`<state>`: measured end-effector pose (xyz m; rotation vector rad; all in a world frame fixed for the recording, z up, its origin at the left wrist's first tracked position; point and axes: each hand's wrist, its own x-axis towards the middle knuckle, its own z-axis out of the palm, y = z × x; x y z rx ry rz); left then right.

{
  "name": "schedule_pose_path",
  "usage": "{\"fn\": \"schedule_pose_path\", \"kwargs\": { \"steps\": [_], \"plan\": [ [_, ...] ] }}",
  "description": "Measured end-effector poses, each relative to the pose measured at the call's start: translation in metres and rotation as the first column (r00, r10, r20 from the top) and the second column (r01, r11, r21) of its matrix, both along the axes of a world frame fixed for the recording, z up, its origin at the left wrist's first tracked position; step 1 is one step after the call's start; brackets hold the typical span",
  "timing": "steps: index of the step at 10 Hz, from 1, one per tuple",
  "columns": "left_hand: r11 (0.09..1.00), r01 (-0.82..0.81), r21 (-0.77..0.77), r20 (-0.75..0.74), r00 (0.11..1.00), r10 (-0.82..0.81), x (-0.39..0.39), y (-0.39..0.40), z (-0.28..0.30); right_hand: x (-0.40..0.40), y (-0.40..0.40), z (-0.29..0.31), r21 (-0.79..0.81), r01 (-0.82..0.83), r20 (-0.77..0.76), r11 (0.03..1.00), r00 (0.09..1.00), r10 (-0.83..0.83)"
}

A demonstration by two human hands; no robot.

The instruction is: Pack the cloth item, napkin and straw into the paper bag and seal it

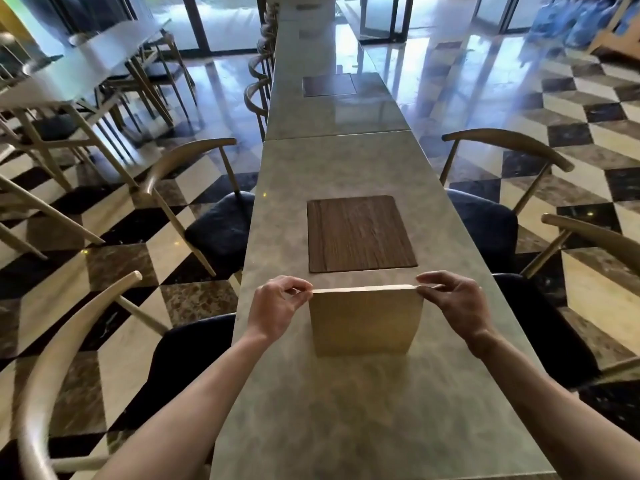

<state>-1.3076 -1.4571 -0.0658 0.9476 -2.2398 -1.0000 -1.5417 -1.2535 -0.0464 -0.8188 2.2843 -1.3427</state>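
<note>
Paper bag (365,320) stands upright on the long marbled bench (346,420), its top edge folded flat. Left hand (277,308) pinches the top's left corner, grip clamped on the fold; right hand (457,304) pinches the right corner likewise. Cloth item, napkin and straw cannot be seen. Just beyond the bag lies a wood-grain mat (360,233), apart from it; a second mat (329,85) sits far down the bench. Chairs with curved backs and dark cushions (221,226) flank both sides over checkered floor (588,109). Nothing stands between hands and bag.
</note>
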Motion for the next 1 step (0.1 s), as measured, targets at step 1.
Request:
{"fn": "schedule_pose_path", "kwargs": {
  "steps": [1],
  "plan": [
    [1.0,0.018,-0.009,-0.041,0.999,-0.018,0.0061,0.0,0.0083,0.0069,0.002,0.0088,-0.041,0.028,-0.003,0.999,1.0,-0.028]
  ]
}}
